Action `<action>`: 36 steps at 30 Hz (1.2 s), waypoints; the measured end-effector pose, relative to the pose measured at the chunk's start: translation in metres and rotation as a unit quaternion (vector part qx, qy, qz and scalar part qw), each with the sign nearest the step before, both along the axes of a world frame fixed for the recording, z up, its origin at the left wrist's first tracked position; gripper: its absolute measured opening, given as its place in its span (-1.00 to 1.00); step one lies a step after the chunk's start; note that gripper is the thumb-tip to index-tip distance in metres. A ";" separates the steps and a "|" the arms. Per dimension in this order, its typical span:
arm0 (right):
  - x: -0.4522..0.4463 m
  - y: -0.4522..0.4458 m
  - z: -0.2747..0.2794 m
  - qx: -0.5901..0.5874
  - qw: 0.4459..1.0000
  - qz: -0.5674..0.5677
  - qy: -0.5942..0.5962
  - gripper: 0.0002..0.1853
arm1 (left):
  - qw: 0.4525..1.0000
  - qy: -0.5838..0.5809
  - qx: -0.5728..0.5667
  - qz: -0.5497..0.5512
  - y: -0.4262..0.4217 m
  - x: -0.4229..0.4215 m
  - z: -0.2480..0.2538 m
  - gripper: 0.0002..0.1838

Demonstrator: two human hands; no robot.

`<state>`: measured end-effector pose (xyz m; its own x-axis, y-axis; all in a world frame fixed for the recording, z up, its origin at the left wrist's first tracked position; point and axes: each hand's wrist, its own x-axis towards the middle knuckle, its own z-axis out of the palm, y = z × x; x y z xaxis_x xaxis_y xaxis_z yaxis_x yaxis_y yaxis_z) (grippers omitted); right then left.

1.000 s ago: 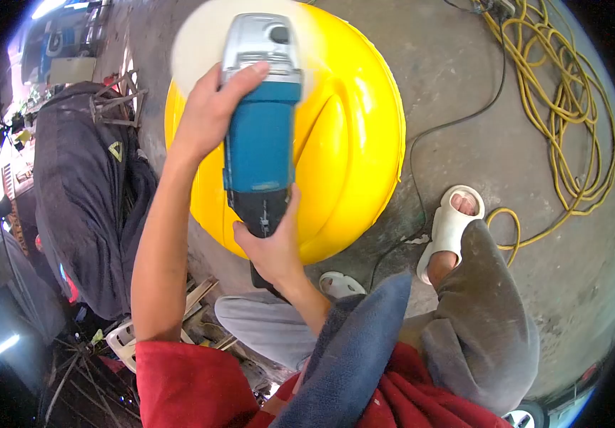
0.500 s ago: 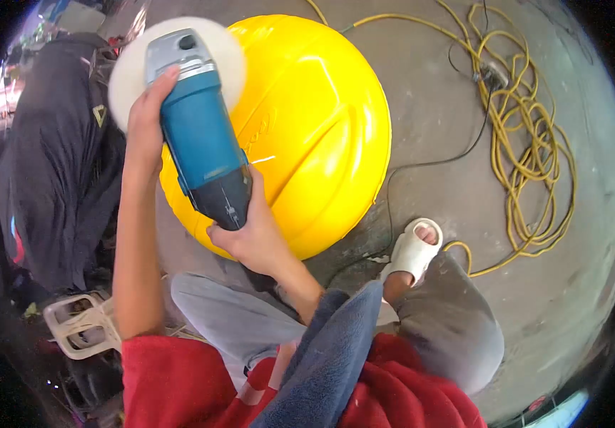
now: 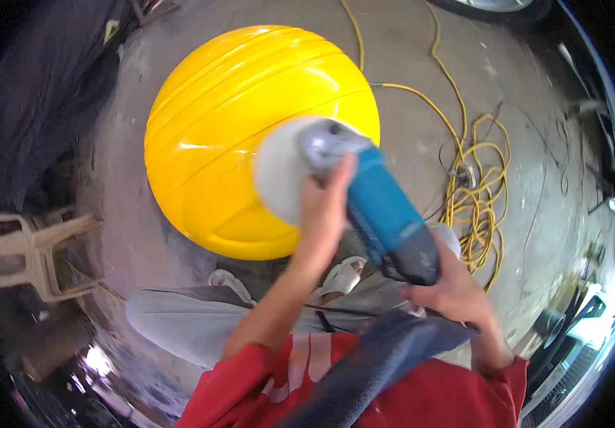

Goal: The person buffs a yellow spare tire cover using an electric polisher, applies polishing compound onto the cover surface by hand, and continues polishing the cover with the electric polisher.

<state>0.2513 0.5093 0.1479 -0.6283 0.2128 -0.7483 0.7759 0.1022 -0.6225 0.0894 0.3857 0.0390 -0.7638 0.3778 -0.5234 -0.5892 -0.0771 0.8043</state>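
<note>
A blue power polisher (image 3: 386, 196) with a round white pad (image 3: 279, 171) lies over the lower right part of a large glossy yellow dome (image 3: 229, 121). The pad looks blurred. My left hand (image 3: 325, 207) is wrapped round the polisher's silver head, thumb on top. Its black rear handle is in the grip of my right hand (image 3: 450, 285). Whether the pad touches the dome cannot be made out. A dark blue cloth (image 3: 386, 357) hangs over my red shirt.
Yellow hose or cable (image 3: 482, 207) lies coiled on the concrete floor (image 3: 422, 43) at the right. A beige plastic chair (image 3: 36, 257) is at the left, below dark draped fabric (image 3: 43, 93). A wheel (image 3: 493, 3) shows at the top right.
The polisher has swung from the dome's upper left side to its lower right, its head now pointing up-left. Both hands moved with it. The view has shifted, and both feet are now close together.
</note>
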 end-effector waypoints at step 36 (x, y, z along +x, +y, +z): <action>-0.041 0.060 -0.038 -0.064 0.997 -0.021 -0.026 -0.08 | 0.993 0.010 -0.115 0.029 0.032 -0.014 -0.031 -0.15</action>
